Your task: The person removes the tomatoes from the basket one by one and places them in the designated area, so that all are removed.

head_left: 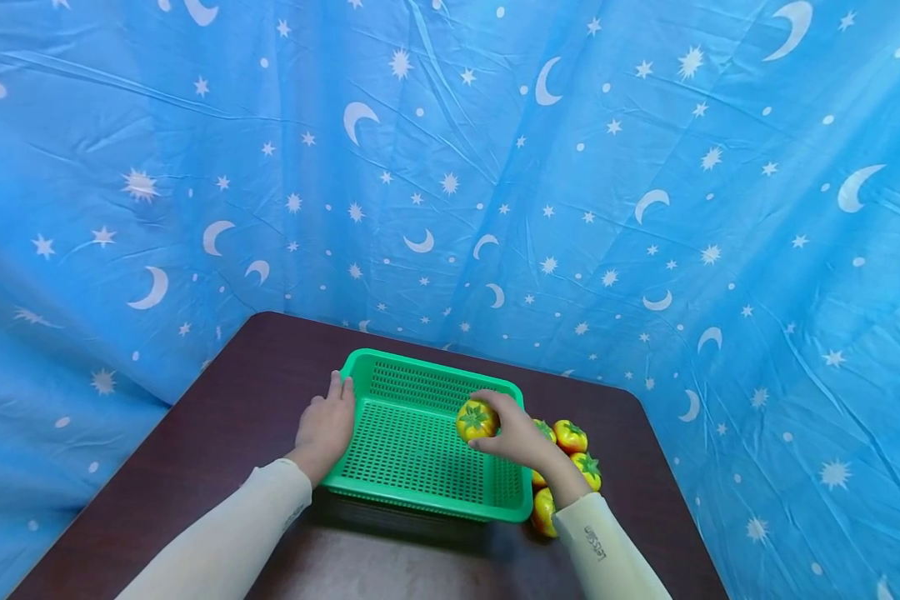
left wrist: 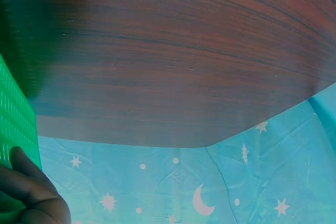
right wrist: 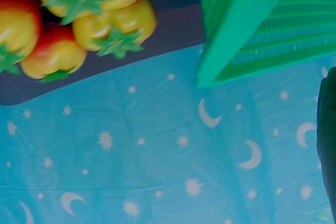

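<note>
A green plastic basket (head_left: 412, 497) with perforated walls sits on the dark wooden table. At its left rim, my left hand (head_left: 326, 427) grips the edge; part of that hand (left wrist: 37, 195) shows beside the green wall in the left wrist view. My right hand (head_left: 516, 432) holds a yellow tomato (head_left: 476, 420) with a green star-shaped calyx, above the right part of the basket. Thumb and fingers curve around the tomato's sides. In the right wrist view only a dark sliver of the right hand (right wrist: 327, 140) appears, and the held tomato is out of sight.
Several yellow-and-red tomatoes (head_left: 570, 437) lie clustered against the basket's right side, partly hidden by the right forearm. The brown table (head_left: 270, 375) ends near a blue curtain (head_left: 450, 208) printed with moons and stars, which hangs behind and at both sides.
</note>
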{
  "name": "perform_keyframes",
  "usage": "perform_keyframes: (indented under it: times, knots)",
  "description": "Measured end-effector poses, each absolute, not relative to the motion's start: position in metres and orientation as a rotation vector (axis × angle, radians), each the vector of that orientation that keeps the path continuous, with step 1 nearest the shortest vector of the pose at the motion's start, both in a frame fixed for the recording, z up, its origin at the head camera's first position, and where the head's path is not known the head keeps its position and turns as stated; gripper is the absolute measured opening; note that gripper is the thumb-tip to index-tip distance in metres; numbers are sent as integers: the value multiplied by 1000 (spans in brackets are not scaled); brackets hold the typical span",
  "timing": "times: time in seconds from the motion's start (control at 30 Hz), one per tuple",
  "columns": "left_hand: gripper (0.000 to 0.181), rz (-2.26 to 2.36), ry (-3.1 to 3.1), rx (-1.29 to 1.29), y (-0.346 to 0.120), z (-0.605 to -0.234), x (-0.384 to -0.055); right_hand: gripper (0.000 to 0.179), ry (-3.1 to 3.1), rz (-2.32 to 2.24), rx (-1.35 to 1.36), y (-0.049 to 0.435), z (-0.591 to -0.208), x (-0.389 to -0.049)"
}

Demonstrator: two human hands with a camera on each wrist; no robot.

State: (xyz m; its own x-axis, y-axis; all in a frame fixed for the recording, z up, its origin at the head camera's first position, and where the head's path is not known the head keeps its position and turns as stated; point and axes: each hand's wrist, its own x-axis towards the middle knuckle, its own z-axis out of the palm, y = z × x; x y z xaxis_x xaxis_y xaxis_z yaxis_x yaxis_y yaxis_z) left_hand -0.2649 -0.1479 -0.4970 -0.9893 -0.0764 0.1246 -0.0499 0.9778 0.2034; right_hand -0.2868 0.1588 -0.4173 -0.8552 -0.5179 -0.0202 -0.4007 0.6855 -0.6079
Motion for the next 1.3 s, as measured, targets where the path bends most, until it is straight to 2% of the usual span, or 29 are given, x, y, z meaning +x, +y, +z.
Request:
perform_keyframes:
  times: [0.33, 0.47, 1.03, 1.3]
  knots:
    - [65, -342, -2995, 83, -149, -495, -264, 73, 2836, -976, -591, 193, -409, -279]
    - [69, -338, -2994, 83, -149, -497, -263, 73, 2841, -1021, -517, 201, -411, -275]
    - [63, -312, -2985, 78, -150, -497, -266, 71, 2892, -1081, -381, 236, -426, -263]
    - [62, -303, -3004, 74, -149, -496, -265, 74, 2937, -1061, -212, 262, -433, -253]
